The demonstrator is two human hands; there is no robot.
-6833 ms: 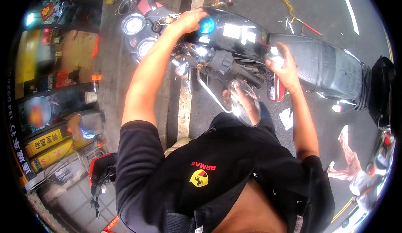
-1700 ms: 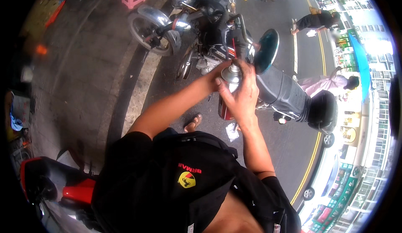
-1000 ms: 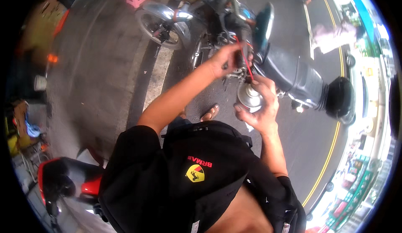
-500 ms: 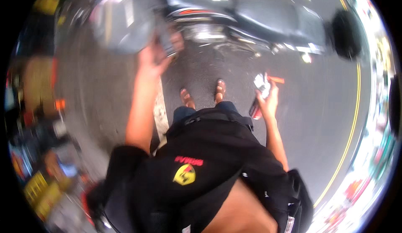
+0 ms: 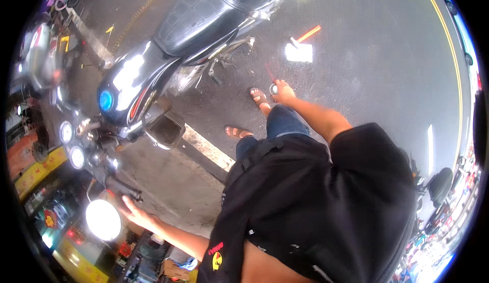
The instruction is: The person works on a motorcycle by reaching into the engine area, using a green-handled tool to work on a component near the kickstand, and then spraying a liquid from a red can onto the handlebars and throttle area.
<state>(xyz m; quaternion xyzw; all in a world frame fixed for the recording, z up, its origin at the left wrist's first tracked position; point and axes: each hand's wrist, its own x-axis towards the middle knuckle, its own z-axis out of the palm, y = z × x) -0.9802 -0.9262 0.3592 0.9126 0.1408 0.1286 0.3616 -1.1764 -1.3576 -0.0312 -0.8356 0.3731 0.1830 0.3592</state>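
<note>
A black motorcycle stands before me, its seat (image 5: 198,21) at the upper middle and its tank (image 5: 135,82) left of that. My left hand (image 5: 136,214) is stretched out beside the handlebar grip (image 5: 122,185), next to a round mirror (image 5: 103,220). Its fingers look extended; whether they touch the grip I cannot tell. Down by my feet, my right hand (image 5: 283,92) is closed around a can (image 5: 274,88), of which mostly the round pale top shows. A white cloth (image 5: 299,53) lies on the asphalt, with an orange-handled tool (image 5: 308,33) at its upper edge.
A coiled yellow hose (image 5: 145,10) runs over the ground behind the motorcycle. Another motorcycle (image 5: 43,59) stands at the far left. A white painted line (image 5: 209,148) crosses the ground beside my feet. A yellow road line (image 5: 451,38) curves along the right.
My view has turned to the right around the motorcycle. The cloth and orange-handled tool, earlier in my right hand with the can, now lie on the ground. My left hand looks more opened.
</note>
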